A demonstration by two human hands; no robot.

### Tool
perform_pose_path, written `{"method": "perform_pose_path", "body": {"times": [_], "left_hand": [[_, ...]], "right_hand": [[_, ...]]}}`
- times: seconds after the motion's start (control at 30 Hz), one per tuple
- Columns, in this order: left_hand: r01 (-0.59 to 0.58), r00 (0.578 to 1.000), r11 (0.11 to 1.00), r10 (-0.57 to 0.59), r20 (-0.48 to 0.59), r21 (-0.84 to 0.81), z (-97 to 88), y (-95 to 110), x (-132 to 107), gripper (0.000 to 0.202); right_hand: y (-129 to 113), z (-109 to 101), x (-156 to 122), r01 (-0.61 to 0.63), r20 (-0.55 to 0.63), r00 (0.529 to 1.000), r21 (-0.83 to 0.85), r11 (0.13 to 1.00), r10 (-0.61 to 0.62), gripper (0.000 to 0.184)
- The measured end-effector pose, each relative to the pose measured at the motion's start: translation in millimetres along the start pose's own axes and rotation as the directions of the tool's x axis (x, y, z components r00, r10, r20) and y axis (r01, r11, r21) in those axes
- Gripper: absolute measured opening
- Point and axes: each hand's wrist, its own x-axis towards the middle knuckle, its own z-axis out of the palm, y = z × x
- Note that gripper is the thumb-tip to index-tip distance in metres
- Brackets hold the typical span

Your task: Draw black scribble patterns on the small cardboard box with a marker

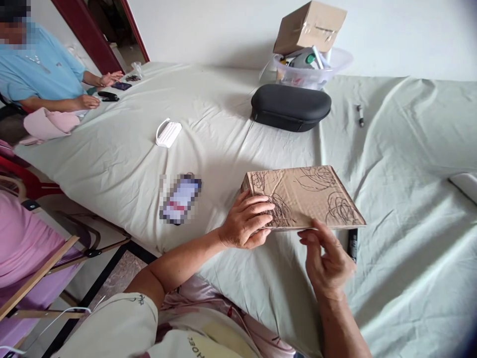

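A brown cardboard box [301, 191] with scribbled black loops near its corners lies on the cloth in front of me. My left hand [248, 221] grips its near left corner, fingers laid over the top and thumb against the front side. At the middle of the near edge, my right hand [330, 261] has its fingers curled in and pinches the rim. Part of a black marker [352, 243] shows just behind my right hand, by the box's near right edge. What lies under the box is hidden.
A pale green cloth [219, 124] covers the table. On it are a phone [181, 199], a white ribbed object [169, 134], a black case [290, 107], a small pen-like item [360, 115], and a clear tub [301, 74] topped by another carton [311, 27]. A person in blue [44, 69] sits far left.
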Motion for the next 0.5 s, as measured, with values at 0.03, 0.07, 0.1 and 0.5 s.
{"method": "perform_pose_path", "body": {"times": [0.03, 0.07, 0.1, 0.5], "left_hand": [[0.001, 1.000, 1.000, -0.001, -0.005, -0.017, -0.1, -1.5, -0.6, 0.024], [0.002, 1.000, 1.000, -0.003, -0.014, -0.026, -0.2, -2.9, -1.3, 0.023], [0.003, 1.000, 1.000, -0.004, -0.023, -0.027, -0.4, -4.3, -1.9, 0.022], [0.298, 0.942, 0.952, -0.306, -0.134, -0.075, -8.7, -19.8, -3.5, 0.019]], "right_hand": [[4.0, -1.5, 2.0, -0.052, -0.051, 0.997, 0.001, 0.999, 0.052, 0.035], [7.2, -3.0, 4.8, -0.098, -0.107, 0.989, 0.008, 0.995, 0.098, 0.035], [9.8, -4.6, 8.1, -0.137, -0.165, 0.977, 0.018, 0.990, 0.138, 0.036], [57.9, -27.0, 23.3, -0.102, 0.104, 0.985, -0.316, 0.943, 0.141, 0.051]]}}
